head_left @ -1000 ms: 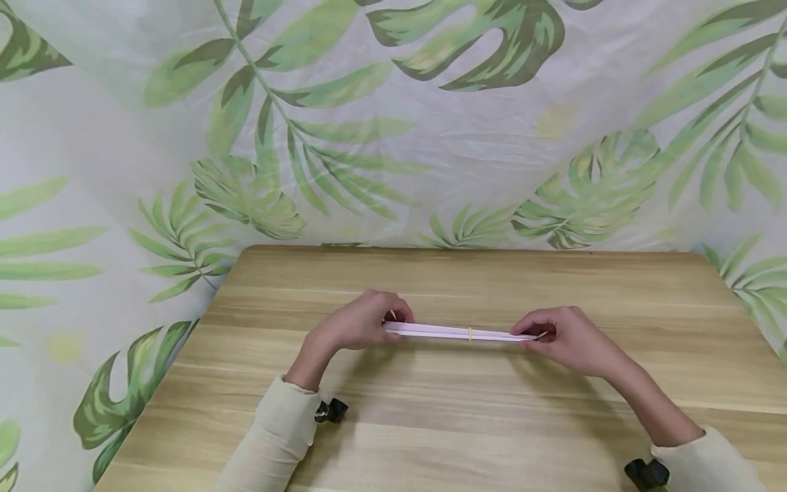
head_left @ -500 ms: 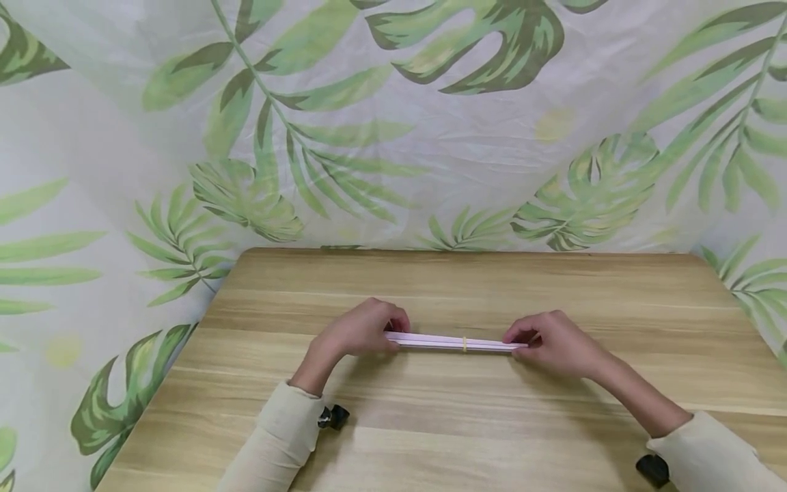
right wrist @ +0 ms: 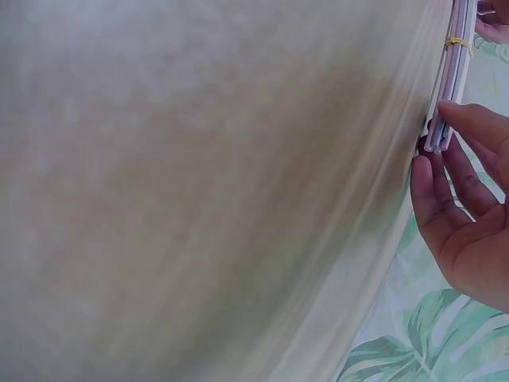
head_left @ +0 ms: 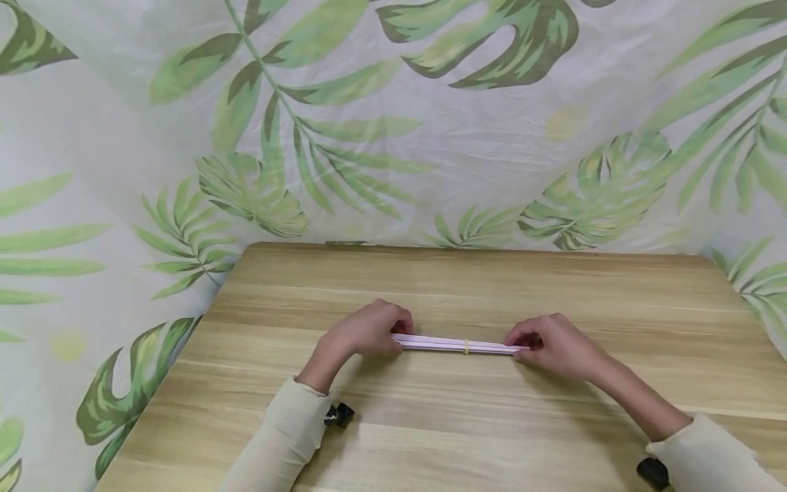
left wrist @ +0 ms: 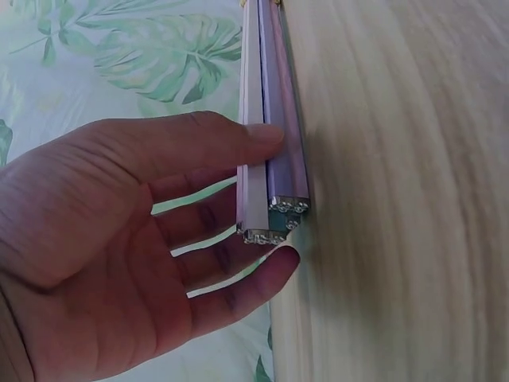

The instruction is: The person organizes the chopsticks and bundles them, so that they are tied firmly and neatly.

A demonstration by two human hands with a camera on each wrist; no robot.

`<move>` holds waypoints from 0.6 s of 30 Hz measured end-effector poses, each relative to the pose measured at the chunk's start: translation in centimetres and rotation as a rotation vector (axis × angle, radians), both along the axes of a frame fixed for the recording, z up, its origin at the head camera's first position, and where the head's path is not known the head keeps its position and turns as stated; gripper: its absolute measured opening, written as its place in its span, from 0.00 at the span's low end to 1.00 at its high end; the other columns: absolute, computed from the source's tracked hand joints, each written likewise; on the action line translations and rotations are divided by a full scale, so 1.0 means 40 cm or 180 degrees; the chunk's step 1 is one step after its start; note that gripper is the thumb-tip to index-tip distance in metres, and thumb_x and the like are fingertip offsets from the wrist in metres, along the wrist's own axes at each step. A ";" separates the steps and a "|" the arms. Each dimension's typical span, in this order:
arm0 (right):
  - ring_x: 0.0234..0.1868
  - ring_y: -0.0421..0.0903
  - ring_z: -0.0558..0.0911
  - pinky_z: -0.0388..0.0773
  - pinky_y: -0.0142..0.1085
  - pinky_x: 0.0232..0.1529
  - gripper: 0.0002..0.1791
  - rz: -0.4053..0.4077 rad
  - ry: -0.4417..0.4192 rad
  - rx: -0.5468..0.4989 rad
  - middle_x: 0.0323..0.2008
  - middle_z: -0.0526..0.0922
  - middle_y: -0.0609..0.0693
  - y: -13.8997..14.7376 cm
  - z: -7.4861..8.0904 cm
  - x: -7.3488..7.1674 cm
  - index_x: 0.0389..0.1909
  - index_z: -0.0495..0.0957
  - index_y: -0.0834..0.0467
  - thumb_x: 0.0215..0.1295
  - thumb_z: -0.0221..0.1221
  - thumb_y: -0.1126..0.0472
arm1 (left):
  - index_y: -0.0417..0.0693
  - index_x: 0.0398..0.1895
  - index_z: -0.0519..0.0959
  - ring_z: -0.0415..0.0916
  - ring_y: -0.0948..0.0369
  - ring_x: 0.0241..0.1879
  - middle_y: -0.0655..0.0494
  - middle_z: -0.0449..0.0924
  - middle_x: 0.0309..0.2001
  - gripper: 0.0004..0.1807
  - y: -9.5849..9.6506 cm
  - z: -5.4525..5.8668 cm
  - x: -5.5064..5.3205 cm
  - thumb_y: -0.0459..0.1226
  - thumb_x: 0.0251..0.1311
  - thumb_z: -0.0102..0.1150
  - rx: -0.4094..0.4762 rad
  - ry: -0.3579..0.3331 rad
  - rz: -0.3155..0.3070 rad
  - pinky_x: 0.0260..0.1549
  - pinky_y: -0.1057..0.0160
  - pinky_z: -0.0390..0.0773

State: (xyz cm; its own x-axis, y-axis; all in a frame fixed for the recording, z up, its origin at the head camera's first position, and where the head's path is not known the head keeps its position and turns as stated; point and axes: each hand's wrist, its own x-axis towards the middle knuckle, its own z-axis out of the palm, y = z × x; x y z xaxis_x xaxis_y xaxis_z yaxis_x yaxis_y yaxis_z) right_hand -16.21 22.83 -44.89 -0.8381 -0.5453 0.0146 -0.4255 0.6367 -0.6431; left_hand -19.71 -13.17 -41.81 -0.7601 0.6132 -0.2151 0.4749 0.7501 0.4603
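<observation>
A bundle of pale pink, lilac and white chopsticks (head_left: 430,343) lies sideways close over the wooden table, bound by a yellow rubber band (head_left: 466,346). My left hand (head_left: 375,329) pinches its thicker end; in the left wrist view the thumb (left wrist: 266,142) presses on the sticks, with the other fingers behind. Silvery ornate caps (left wrist: 266,235) show at that end. At the thinner end, my right hand (head_left: 553,343) grips the tips between thumb and fingers. The right wrist view has the same right hand (right wrist: 469,215) at the tips, below the rubber band (right wrist: 459,44).
The wood-grain table (head_left: 467,437) has rounded far corners and stands against a leaf-patterned cloth (head_left: 381,137). Small black devices (head_left: 339,415) sit at both cream sleeves (head_left: 277,430).
Both hands have come slightly nearer to the person with the chopsticks, lowering them toward the table. The right hand has shifted a little left. In the last half second they barely move.
</observation>
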 end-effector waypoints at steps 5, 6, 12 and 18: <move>0.39 0.32 0.84 0.84 0.31 0.41 0.08 -0.0068 -0.0025 -0.0088 0.37 0.91 0.41 0.002 -0.005 0.004 0.43 0.90 0.52 0.65 0.74 0.65 | 0.51 0.37 0.85 0.74 0.62 0.35 0.61 0.83 0.34 0.09 -0.006 -0.002 -0.002 0.30 0.56 0.73 0.0042 0.0005 -0.0020 0.40 0.61 0.76; 0.39 0.32 0.84 0.84 0.31 0.41 0.08 -0.0078 -0.0030 -0.0109 0.37 0.91 0.41 0.002 -0.005 0.005 0.43 0.90 0.53 0.64 0.74 0.65 | 0.51 0.38 0.85 0.74 0.62 0.35 0.61 0.83 0.34 0.09 -0.007 -0.002 -0.002 0.30 0.56 0.73 0.0050 0.0008 -0.0024 0.40 0.61 0.76; 0.39 0.33 0.85 0.84 0.31 0.41 0.09 -0.0122 -0.0034 -0.0191 0.38 0.91 0.43 0.005 -0.002 0.007 0.44 0.91 0.54 0.64 0.74 0.65 | 0.51 0.40 0.86 0.74 0.63 0.36 0.61 0.83 0.36 0.07 -0.010 -0.004 -0.001 0.33 0.60 0.73 0.0120 0.0000 -0.0050 0.40 0.62 0.76; 0.41 0.36 0.87 0.86 0.31 0.42 0.09 -0.0285 -0.0012 -0.0227 0.40 0.92 0.44 0.023 0.024 0.024 0.46 0.91 0.55 0.66 0.73 0.62 | 0.48 0.47 0.87 0.82 0.60 0.44 0.57 0.87 0.44 0.08 -0.023 0.013 0.010 0.39 0.68 0.71 0.0265 -0.0011 0.0042 0.47 0.58 0.81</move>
